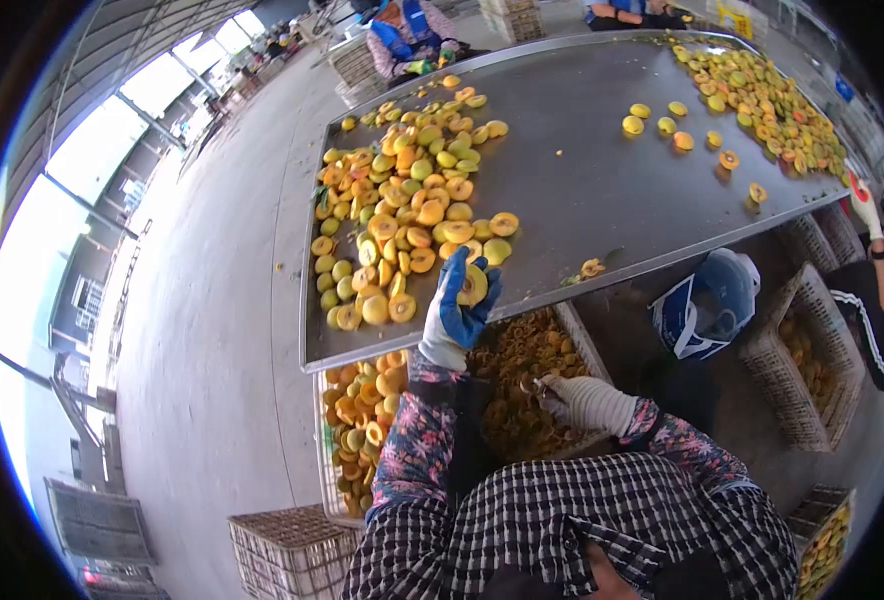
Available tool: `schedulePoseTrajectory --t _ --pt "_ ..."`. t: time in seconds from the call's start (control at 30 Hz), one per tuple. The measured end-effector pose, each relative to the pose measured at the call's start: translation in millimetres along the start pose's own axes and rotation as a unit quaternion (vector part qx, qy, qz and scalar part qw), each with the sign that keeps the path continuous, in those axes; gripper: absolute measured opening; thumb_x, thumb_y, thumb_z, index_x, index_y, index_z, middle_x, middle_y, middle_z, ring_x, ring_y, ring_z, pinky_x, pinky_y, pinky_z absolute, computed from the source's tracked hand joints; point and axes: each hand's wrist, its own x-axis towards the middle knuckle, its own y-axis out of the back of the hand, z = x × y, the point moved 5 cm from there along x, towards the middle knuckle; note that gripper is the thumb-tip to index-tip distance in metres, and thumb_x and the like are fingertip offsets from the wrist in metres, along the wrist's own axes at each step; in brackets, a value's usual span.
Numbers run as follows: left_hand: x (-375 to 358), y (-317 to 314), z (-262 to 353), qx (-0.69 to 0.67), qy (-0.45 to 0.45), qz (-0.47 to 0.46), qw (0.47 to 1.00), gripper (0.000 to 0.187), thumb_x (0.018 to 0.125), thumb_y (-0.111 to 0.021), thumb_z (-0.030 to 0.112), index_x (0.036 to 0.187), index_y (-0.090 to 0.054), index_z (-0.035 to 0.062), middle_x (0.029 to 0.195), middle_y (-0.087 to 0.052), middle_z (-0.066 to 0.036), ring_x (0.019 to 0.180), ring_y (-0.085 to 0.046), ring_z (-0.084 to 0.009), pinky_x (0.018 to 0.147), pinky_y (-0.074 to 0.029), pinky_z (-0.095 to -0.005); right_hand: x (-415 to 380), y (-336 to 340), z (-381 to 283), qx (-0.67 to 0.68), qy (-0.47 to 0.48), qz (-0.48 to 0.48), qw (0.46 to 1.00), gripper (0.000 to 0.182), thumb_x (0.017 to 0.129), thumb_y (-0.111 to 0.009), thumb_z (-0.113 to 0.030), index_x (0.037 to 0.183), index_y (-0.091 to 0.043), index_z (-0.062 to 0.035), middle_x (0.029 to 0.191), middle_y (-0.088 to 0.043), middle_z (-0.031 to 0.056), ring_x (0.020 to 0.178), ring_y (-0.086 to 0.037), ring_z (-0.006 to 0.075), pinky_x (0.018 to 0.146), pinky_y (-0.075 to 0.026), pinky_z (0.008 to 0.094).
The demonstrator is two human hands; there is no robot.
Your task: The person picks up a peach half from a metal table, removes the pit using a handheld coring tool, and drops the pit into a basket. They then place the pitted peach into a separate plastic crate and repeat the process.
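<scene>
My left hand (454,312), in a white glove with a blue coated palm, is closed around a yellow peach half (473,287) at the near edge of the metal table (562,180). Its cut face is turned up. Just beyond the hand lies a heap of peach halves (402,215), some cut side up. Lower and to the right, my right hand (592,402), in a white knit glove, grips a small metal tool (539,390); its exact kind is hard to see. Beneath both hands stands a crate (584,340) of brownish pits and scraps (522,375).
A crate of peach halves (367,425) stands below the table's left corner. At right are a blue-and-white bucket (707,305) and another crate (807,370). More fruit (762,105) covers the table's far right. Co-workers sit at the far side (407,40) and right (877,290).
</scene>
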Motion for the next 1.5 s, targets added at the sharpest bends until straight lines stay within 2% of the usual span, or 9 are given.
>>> schedulePoseTrajectory --t 0.2,0.43,0.6,0.77,0.97,1.0,1.23,1.33,1.5 --pt "-52.0 16.2 -11.4 -0.083 -0.039 0.049 0.995 0.055 0.094 -0.052 0.059 0.112 -0.059 0.0073 0.107 -0.062 -0.013 0.1 -0.061 -0.0312 0.091 -0.052 -0.0477 -20.5 53.4 -67.2 0.07 0.138 0.239 0.959 0.029 0.095 -0.058 -0.024 0.114 -0.052 -0.0028 0.087 -0.066 0.0223 0.08 -0.065 0.0418 0.068 -0.051 0.0471" --pt "-70.2 11.3 -19.9 0.22 -0.185 -0.03 0.957 0.055 0.102 -0.037 0.053 0.119 -0.051 0.0021 0.11 -0.059 -0.015 0.101 -0.061 -0.0285 0.093 -0.051 -0.0426 -10.0 69.5 -102.5 -0.03 0.158 0.349 0.923 0.029 0.093 -0.061 -0.026 0.109 -0.052 -0.0027 0.074 -0.065 0.0213 0.067 -0.065 0.0411 0.059 -0.051 0.0496" --pt "-76.5 4.6 -22.7 0.32 -0.25 -0.009 0.914 0.055 0.103 -0.036 0.052 0.116 -0.053 0.0011 0.105 -0.061 -0.014 0.097 -0.062 -0.0267 0.091 -0.052 -0.0398 -4.0 58.6 -104.9 -0.064 0.105 0.33 0.936 0.034 0.093 -0.061 -0.026 0.111 -0.052 0.0003 0.075 -0.066 0.0216 0.067 -0.065 0.0412 0.059 -0.052 0.0486" --pt "-81.6 -0.7 -29.5 0.023 -0.113 0.049 0.992 0.054 0.103 -0.037 0.051 0.109 -0.058 0.0011 0.096 -0.063 -0.012 0.092 -0.063 -0.0253 0.087 -0.053 -0.0377 -2.7 46.7 -106.4 -0.035 0.168 0.327 0.929 0.037 0.092 -0.061 -0.024 0.114 -0.05 0.0031 0.078 -0.065 0.0236 0.071 -0.065 0.0419 0.06 -0.052 0.0478" --pt "-98.2 -10.7 -14.4 0.412 -0.226 0.02 0.883 0.049 0.106 -0.034 0.041 0.104 -0.06 -0.0008 0.091 -0.066 -0.011 0.085 -0.065 -0.0188 0.081 -0.053 -0.0318 -1.6 44.1 -93.8 -0.071 0.11 0.218 0.967 0.038 0.09 -0.063 -0.022 0.113 -0.049 0.0043 0.081 -0.063 0.0258 0.074 -0.064 0.0434 0.062 -0.051 0.0481" --pt "-92.8 -4.9 -20.1 0.232 -0.139 0.048 0.962 0.048 0.108 -0.032 0.036 0.101 -0.061 -0.0016 0.091 -0.067 -0.01 0.081 -0.066 -0.018 0.079 -0.054 -0.0306 0.1 39.2 -90.2 -0.062 0.124 0.221 0.965 0.038 0.09 -0.062 -0.022 0.114 -0.048 0.0042 0.082 -0.063 0.0258 0.074 -0.064 0.0433 0.063 -0.051 0.048" --pt "-88.1 0.9 -20.4 0.255 -0.123 0.036 0.958 0.056 0.106 -0.034 0.044 0.098 -0.065 -0.0023 0.086 -0.069 -0.011 0.076 -0.065 -0.0189 0.076 -0.053 -0.0317 3.0 46.0 -88.2 -0.004 0.14 0.147 0.979 0.039 0.097 -0.056 -0.023 0.121 -0.046 0.0048 0.088 -0.065 0.0258 0.076 -0.063 0.0449 0.065 -0.049 0.0498" --pt "-83.3 1.7 -17.1 0.277 -0.065 -0.018 0.959 0.06 0.104 -0.037 0.048 0.098 -0.067 -0.0042 0.088 -0.071 -0.012 0.08 -0.068 -0.0198 0.078 -0.053 -0.0315 7.4 47.1 -81.5 0.008 0.167 0.138 0.976 0.029 0.097 -0.057 -0.025 0.11 -0.053 0.0001 0.089 -0.066 0.0202 0.083 -0.066 0.0363 0.071 -0.051 0.0419" --pt "-82.2 2.4 -25.5 0.193 -0.137 -0.005 0.972 0.063 0.104 -0.034 0.05 0.098 -0.066 -0.0043 0.087 -0.071 -0.014 0.079 -0.068 -0.0228 0.076 -0.054 -0.0327 -7.4 45.2 -96.1 0.383 -0.009 0.018 0.923 0.029 0.102 -0.053 -0.03 0.113 -0.057 -0.0033 0.098 -0.064 0.0071 0.089 -0.058 0.0195 0.079 -0.048 0.0319"
